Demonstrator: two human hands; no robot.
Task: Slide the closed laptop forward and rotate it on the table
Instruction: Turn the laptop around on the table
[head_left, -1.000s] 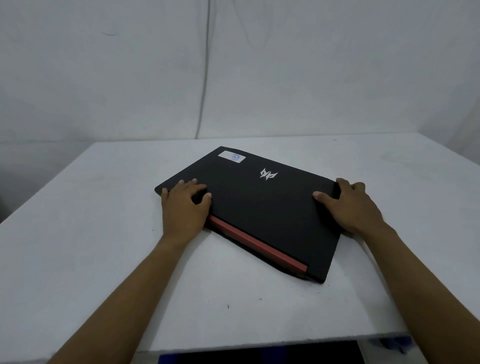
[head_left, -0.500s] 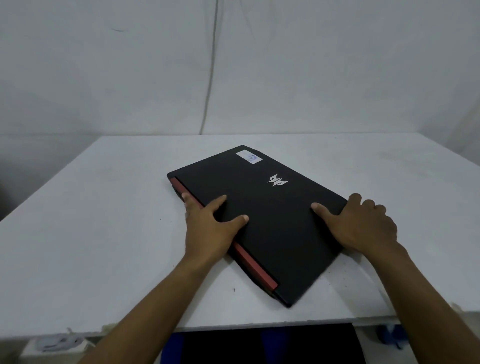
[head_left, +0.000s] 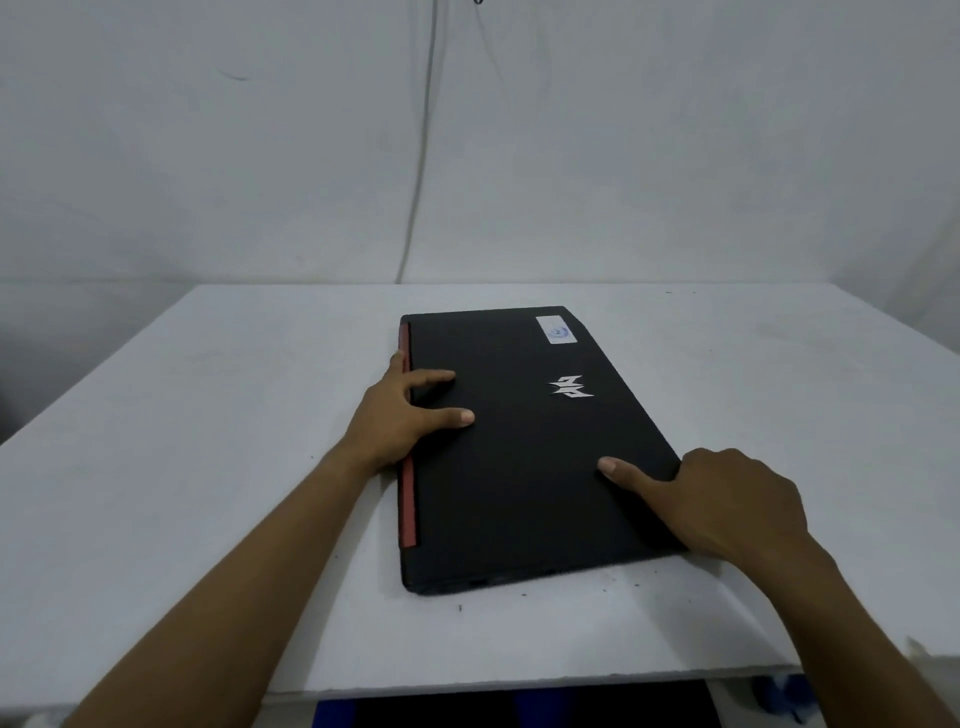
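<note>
Both forearms are bare, seemingly sleeveless to the frame edge; left hand (head_left: 400, 415) and right hand (head_left: 737, 499) ungloved.

The closed laptop (head_left: 524, 452) carries a silver angular emblem (head_left: 571, 388) on its lid, beyond the right hand (head_left: 727, 499) and right of the left hand (head_left: 400, 415); farther off, a white sticker (head_left: 557, 329) bears a blue round mark, its print unreadable

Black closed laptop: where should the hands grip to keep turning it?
Grip the two long side edges of the flat black closed laptop: left hand at the red hinge strip, right hand at the near right edge. It lies flat, so opposed sideways pushes should spin it.
</note>
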